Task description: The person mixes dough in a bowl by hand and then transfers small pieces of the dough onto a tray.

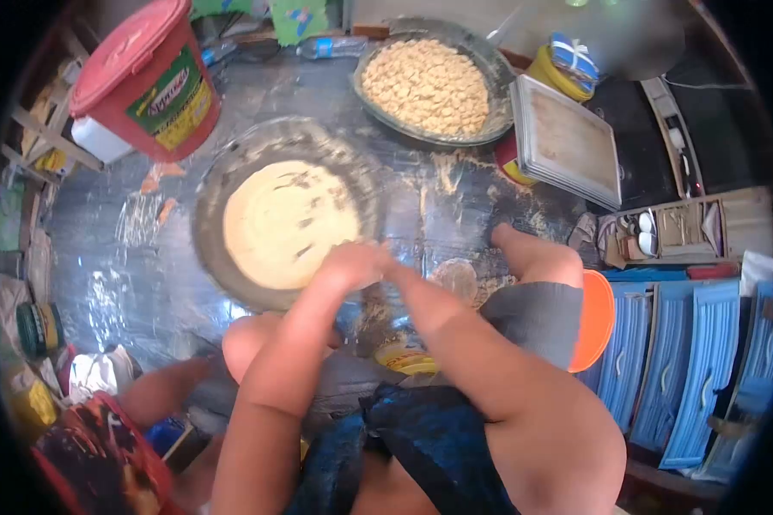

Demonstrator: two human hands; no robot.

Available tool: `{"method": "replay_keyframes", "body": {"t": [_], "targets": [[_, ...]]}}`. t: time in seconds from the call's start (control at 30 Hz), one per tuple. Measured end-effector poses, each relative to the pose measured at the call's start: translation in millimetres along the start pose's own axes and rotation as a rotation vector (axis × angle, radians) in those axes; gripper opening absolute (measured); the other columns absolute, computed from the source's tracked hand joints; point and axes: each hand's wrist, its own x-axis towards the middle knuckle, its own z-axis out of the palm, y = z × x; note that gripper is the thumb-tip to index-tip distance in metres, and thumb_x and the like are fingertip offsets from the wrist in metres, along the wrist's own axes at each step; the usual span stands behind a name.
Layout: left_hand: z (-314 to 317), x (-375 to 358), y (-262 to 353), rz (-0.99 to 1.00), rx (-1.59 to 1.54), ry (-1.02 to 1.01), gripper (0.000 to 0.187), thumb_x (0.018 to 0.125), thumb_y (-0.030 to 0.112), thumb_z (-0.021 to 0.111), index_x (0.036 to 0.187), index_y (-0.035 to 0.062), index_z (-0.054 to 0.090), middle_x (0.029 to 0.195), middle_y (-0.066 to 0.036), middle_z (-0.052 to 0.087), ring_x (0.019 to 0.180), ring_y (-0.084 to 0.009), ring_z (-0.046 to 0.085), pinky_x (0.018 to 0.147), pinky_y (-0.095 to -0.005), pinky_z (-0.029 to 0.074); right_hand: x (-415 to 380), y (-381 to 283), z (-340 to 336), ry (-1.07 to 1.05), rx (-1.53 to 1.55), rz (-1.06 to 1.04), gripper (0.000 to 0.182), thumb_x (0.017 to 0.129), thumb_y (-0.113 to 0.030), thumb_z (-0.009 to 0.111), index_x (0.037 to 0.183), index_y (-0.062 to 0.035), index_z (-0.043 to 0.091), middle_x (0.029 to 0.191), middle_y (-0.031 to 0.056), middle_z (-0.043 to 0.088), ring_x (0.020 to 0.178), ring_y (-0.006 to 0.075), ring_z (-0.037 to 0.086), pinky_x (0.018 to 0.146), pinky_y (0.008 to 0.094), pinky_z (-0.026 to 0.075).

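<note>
Right hand (352, 262) and left hand (383, 258) close together, by a basin (209, 225) of pale mixture (270, 225), cannot tell either grip

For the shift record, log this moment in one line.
hands: together by near basin rim; near basin: pale mixture; far basin: pale lumps; bucket: lidded

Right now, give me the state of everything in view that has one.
Red bucket: upright, lid on.
Near basin: uncovered.
Pale mass: spread in the near basin, surface marked.
Far basin: uncovered.
Pale pieces: heaped in the far basin.
Trays: stacked.
Bottle: on its side.
Right hand, left hand: together by the near basin, grip unclear.
</note>
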Motion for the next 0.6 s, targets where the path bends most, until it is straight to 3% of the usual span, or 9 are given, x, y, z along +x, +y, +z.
{"method": "replay_keyframes", "body": {"t": [0.07, 0.1, 0.17, 0.33, 0.37, 0.4, 0.5, 0.53, 0.6], "targets": [[-2, 4, -7, 0.047, -0.026, 0.034, 0.05, 0.069, 0.03, 0.063, 0.112, 0.0078, 0.053, 0.111, -0.019, 0.054, 0.104, -0.0337, 0.051, 0.086, -0.039, 0.041, -51, -54, 9, -0.458, -0.158, -0.237, 0.028, 0.073, -0.026, 0.065, 0.095, -0.0095, 0.064, 0.096, 0.0128, 0.06, 0.091, 0.021, 0.055, 0.078, 0.0399, 0.045], [-2, 7, -10, 0.015, -0.016, 0.081, 0.054, 0.07, 0.034, 0.062, 0.116, 0.0062, 0.051, 0.115, -0.02, 0.051, 0.108, -0.0336, 0.049, 0.089, -0.0397, 0.04, -40, -37, 37, -0.832, -0.055, -0.392, 0.037, 0.067, -0.025, 0.069, 0.1, -0.0099, 0.062, 0.095, 0.0107, 0.062, 0.088, 0.022, 0.057, 0.074, 0.0386, 0.046], [-3, 14, -20, 0.068, -0.036, 0.145, 0.063, 0.07, 0.038, 0.063, 0.12, 0.0041, 0.047, 0.12, -0.023, 0.048, 0.113, -0.0347, 0.045, 0.094, -0.0396, 0.037, -73, -31, 53, -0.503, 0.082, -0.299, 0.038, 0.065, -0.027, 0.071, 0.097, -0.0089, 0.063, 0.093, 0.0088, 0.063, 0.084, 0.023, 0.058, 0.071, 0.0379, 0.047], [-15, -2, -10, 0.037, -0.146, 0.088, 0.067, 0.064, 0.032, 0.069, 0.12, 0.0039, 0.047, 0.121, -0.021, 0.048, 0.113, -0.0333, 0.046, 0.093, -0.0371, 0.037, -99, 28, -67, -0.305, -0.146, -0.007, 0.031, 0.061, -0.027, 0.07, 0.085, -0.0069, 0.065, 0.081, 0.0103, 0.064, 0.072, 0.0207, 0.059, 0.064, 0.0367, 0.047], [-16, -5, -3, 0.021, -0.143, 0.05, 0.067, 0.063, 0.031, 0.07, 0.121, 0.0043, 0.047, 0.121, -0.021, 0.048, 0.113, -0.0325, 0.045, 0.093, -0.0369, 0.037, -122, 30, -106, -0.086, -0.242, -0.21, 0.03, 0.06, -0.026, 0.07, 0.08, -0.0048, 0.064, 0.079, 0.0105, 0.064, 0.069, 0.0194, 0.058, 0.061, 0.0353, 0.046], [-15, -4, 3, 0.034, -0.124, 0.038, 0.067, 0.063, 0.031, 0.07, 0.121, 0.0043, 0.047, 0.121, -0.021, 0.048, 0.113, -0.0325, 0.045, 0.093, -0.0369, 0.037, -150, 34, -143, 0.041, 0.067, -0.305, 0.03, 0.06, -0.027, 0.07, 0.079, -0.0049, 0.064, 0.077, 0.0097, 0.064, 0.069, 0.0183, 0.058, 0.06, 0.0341, 0.045], [-11, 9, 14, 0.073, -0.14, -0.015, 0.069, 0.064, 0.031, 0.07, 0.122, 0.0049, 0.046, 0.122, -0.02, 0.048, 0.113, -0.0322, 0.047, 0.093, -0.037, 0.037, -272, 24, -234, 0.393, 0.371, -0.552, 0.017, 0.07, -0.02, 0.068, 0.078, -0.0057, 0.066, 0.076, 0.0034, 0.063, 0.069, 0.0133, 0.057, 0.062, 0.0293, 0.045], [-8, 16, 15, 0.099, -0.171, -0.005, 0.068, 0.063, 0.031, 0.07, 0.122, 0.0049, 0.047, 0.121, -0.02, 0.049, 0.111, -0.0323, 0.048, 0.092, -0.0373, 0.038, -322, 30, -252, 0.327, 0.717, -0.344, 0.023, 0.079, -0.025, 0.06, 0.09, -0.0056, 0.066, 0.084, 0.0048, 0.063, 0.08, 0.0134, 0.058, 0.07, 0.0288, 0.046], [-3, 35, 23, 0.146, -0.177, -0.004, 0.067, 0.063, 0.031, 0.07, 0.121, 0.0049, 0.048, 0.119, -0.02, 0.051, 0.11, -0.0325, 0.049, 0.091, -0.0376, 0.039, -377, 73, -268, 0.455, 1.046, -0.43, 0.039, 0.087, -0.032, 0.051, 0.114, -0.0036, 0.054, 0.104, 0.0109, 0.057, 0.094, 0.0179, 0.055, 0.081, 0.0304, 0.044]]}}
